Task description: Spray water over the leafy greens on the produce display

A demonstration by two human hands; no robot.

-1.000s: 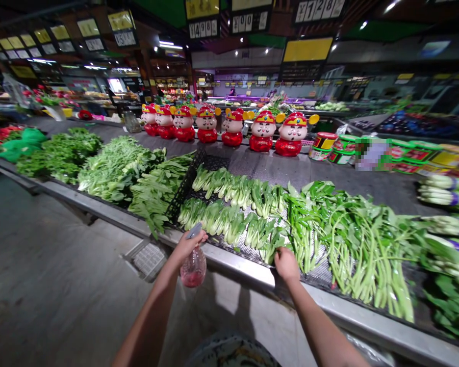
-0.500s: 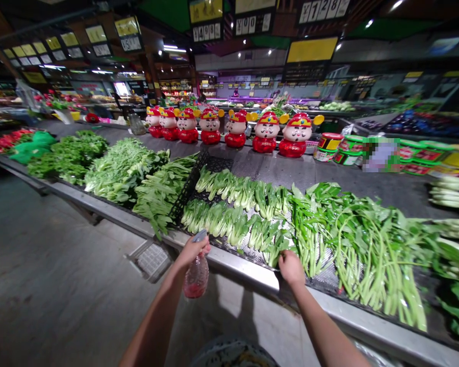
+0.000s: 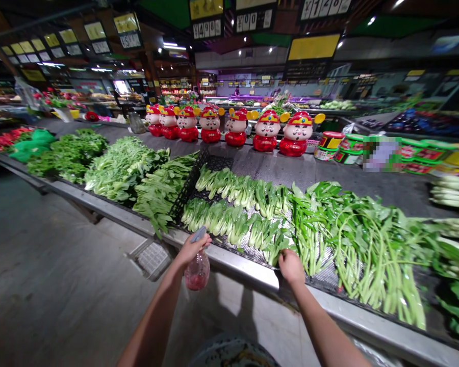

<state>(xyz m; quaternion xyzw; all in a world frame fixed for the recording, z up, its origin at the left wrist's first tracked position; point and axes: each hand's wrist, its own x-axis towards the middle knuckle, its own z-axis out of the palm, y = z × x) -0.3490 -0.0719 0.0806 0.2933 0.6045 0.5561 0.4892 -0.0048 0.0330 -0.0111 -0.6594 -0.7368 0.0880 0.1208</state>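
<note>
My left hand (image 3: 192, 250) is wrapped round the neck of a clear spray bottle (image 3: 197, 272) with a grey spray head and a little reddish liquid in it. It hangs upright in front of the stall's metal edge. My right hand (image 3: 291, 266) is closed at the front rim of the black mesh tray (image 3: 252, 253), right beside the nearest bok choy (image 3: 277, 243). Its fingertips are hidden, so I cannot tell whether they grip the bok choy or the rim. Two rows of bok choy (image 3: 229, 224) lie in the tray, with long-stemmed greens (image 3: 317, 229) to their right.
A metal rail (image 3: 248, 267) runs along the stall's front. Leafy greens (image 3: 118, 168) lie at left, past the tray's raised black side (image 3: 189, 186). Several red figurine jars (image 3: 265, 135) and stacked tubs (image 3: 350, 148) stand behind. A patterned round container (image 3: 233, 351) is below me.
My left hand has shifted very slightly up with the spray bottle, which sits a little higher. My right hand and the vegetables look unchanged.
</note>
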